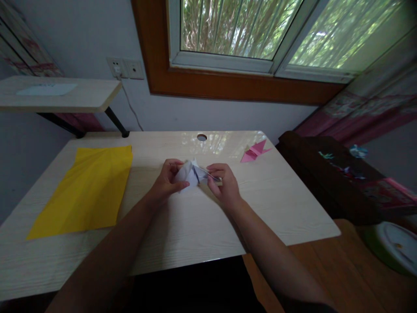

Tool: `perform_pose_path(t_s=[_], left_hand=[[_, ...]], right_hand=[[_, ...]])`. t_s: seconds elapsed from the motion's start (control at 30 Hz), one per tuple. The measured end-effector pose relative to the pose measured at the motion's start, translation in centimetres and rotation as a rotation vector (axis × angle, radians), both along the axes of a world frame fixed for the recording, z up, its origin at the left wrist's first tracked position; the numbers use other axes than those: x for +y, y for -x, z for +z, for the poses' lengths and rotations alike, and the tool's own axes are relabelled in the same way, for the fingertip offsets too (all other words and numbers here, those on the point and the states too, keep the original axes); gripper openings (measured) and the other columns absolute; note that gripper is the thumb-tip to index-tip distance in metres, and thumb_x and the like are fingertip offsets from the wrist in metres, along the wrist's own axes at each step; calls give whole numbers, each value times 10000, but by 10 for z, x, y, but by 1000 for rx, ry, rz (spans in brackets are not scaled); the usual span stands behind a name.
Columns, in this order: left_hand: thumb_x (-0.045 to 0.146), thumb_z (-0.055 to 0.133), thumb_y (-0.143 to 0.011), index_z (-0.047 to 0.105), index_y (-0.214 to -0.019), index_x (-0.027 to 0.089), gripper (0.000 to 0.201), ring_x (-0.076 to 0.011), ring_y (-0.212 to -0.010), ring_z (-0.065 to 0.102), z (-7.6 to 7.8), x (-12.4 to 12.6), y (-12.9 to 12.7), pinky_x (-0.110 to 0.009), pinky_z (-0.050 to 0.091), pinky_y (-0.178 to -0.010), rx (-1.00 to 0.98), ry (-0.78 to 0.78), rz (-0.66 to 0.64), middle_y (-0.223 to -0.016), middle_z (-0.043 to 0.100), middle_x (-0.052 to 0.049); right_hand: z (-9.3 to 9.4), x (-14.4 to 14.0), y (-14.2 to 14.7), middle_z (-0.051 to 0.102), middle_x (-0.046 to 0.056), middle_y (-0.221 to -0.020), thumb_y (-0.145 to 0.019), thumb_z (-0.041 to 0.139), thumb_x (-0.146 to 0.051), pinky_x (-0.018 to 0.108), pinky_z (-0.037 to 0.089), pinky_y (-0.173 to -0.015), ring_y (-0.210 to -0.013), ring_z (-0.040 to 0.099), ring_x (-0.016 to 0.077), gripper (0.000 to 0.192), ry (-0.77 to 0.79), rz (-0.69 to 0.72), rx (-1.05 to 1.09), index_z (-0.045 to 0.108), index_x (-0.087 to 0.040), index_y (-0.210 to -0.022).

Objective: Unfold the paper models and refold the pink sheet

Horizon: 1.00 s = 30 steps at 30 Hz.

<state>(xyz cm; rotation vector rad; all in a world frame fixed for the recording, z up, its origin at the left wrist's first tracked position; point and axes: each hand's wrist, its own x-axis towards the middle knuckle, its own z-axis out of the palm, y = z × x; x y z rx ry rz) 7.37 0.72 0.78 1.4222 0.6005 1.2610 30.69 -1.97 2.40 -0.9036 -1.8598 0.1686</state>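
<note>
Both hands meet over the middle of the tabletop (182,226), working a small piece of white folded paper (191,174) between them. The left hand (167,181) has its fingers closed on the paper's left side, thumb underneath and the others curled over the top, so the piece is lifted slightly off the wood instead of lying flat. The right hand (224,184) pinches the paper's right tip between thumb and forefinger, apparently pulling a thin point or flap outward; holding from both ends keeps the folds taut and lets a crease be set in the air.

Beyond the right fingers, well apart toward the far corner, sits a finished pink paper crane (254,152), placed out of the way of the hands. Well off to the left of the left fingers lies a large yellow sheet (87,191), flat and unfolded, within reach. Just past the fingertips, a round cable hole (202,137) opens in the tabletop below the window (247,30).
</note>
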Motion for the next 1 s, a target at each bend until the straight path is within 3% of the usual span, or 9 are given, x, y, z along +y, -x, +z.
perform_pose_path(t_s=[0.2,0.3,0.4,0.5,0.67,0.8,0.9,1.0], left_hand=[[275,884,-712,542,-1212,297,606,-140,-803,661,5,5,11,-210,517,-619,116,-150,130,-938,651,-2],[276,868,-730,564,-1234,287,589,-172,-951,676,7,6,17,-264,561,-760,232,-290,236,-1096,662,-44],[280,846,-753,572,-1270,277,585,-207,-1057,665,8,4,21,-341,560,-897,379,-433,339,-1195,651,-71],[255,810,-788,569,-1296,274,563,-217,-1043,674,9,2,21,-355,566,-890,501,-547,411,-1193,665,-72],[195,751,-830,543,-1324,268,541,-197,-923,674,12,3,19,-334,560,-827,607,-743,500,-1114,685,-61],[190,685,-879,543,-1316,262,465,-189,-840,632,12,6,21,-326,536,-777,691,-815,536,-960,655,-33],[162,639,-902,544,-1302,247,420,-197,-842,599,14,6,22,-334,523,-775,753,-858,555,-930,629,-34],[120,605,-903,582,-1164,235,286,-210,-876,582,17,6,24,-355,520,-814,807,-906,571,-927,624,-41]], right_hand=[[2,3,-2,652,94,-1158,-996,529,-376,462,529,-948,-1101,631,251,218,171,154,153,554,-276,-1188],[3,5,-6,656,84,-1201,-1031,451,-431,432,514,-973,-1129,623,240,268,297,154,205,599,-273,-1190],[2,6,-9,658,65,-1217,-1001,539,-445,394,521,-957,-1123,627,226,271,397,143,254,612,-287,-1209],[-4,8,-9,660,60,-1206,-950,633,-453,403,522,-981,-1122,632,227,359,438,171,345,569,-306,-1271],[-10,11,-7,621,56,-1177,-846,771,-433,384,545,-926,-1050,630,217,502,388,123,398,566,-328,-1291],[-6,13,-9,608,55,-1151,-785,838,-375,383,538,-885,-1053,609,231,542,296,85,273,602,-334,-1271],[-1,13,-9,634,35,-1012,-817,818,-327,372,529,-839,-954,621,210,417,235,70,167,647,-308,-1198],[4,11,-9,653,20,-916,-882,752,-259,346,527,-788,-861,630,180,172,164,97,111,694,-272,-1044]])
